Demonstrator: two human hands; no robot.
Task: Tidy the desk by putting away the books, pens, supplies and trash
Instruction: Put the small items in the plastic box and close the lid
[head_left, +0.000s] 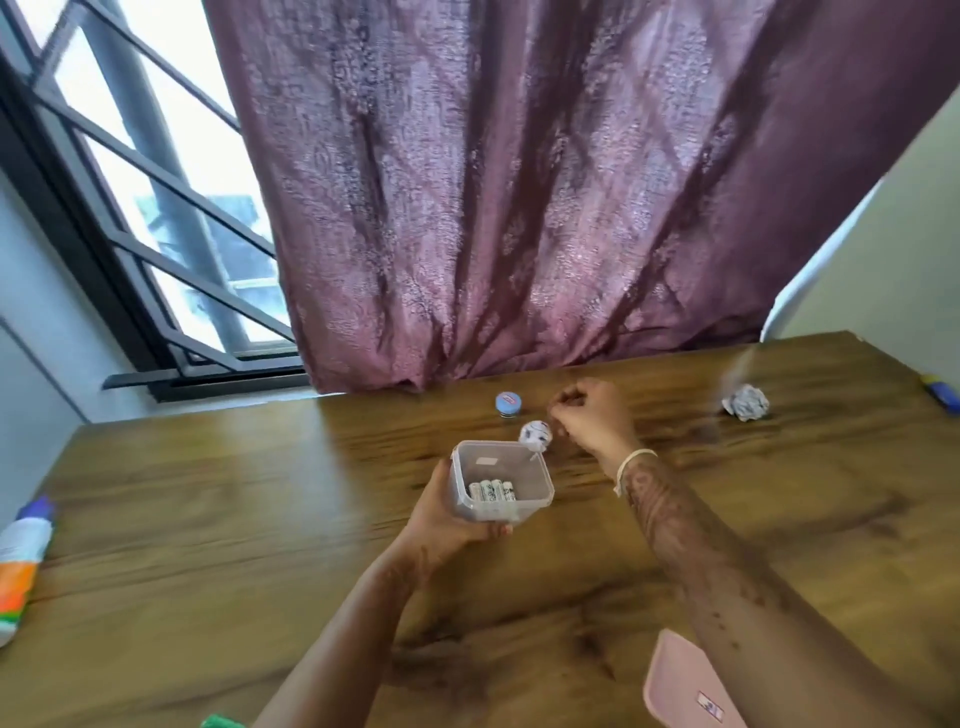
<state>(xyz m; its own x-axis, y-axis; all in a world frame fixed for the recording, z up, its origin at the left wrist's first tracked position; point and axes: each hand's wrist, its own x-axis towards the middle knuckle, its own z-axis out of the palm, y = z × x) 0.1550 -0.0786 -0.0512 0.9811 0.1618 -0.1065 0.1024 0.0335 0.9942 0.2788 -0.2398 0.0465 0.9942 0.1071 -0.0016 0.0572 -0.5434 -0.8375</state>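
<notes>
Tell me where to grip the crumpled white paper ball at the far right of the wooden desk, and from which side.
Take the crumpled white paper ball from above, fingers pinching opposite sides. It lies loose on the wooden desk with bare surface around it, and its creased, roughly round form probably offers hold anywhere.

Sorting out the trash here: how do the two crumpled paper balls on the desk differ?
The paper ball near the container looks smaller; the paper ball at far right looks larger and looser. The first sits just behind the clear container held in the left hand, next to the right hand; the second lies alone, away from both hands. Both are white with dark print and rest on the wooden desk.
</notes>
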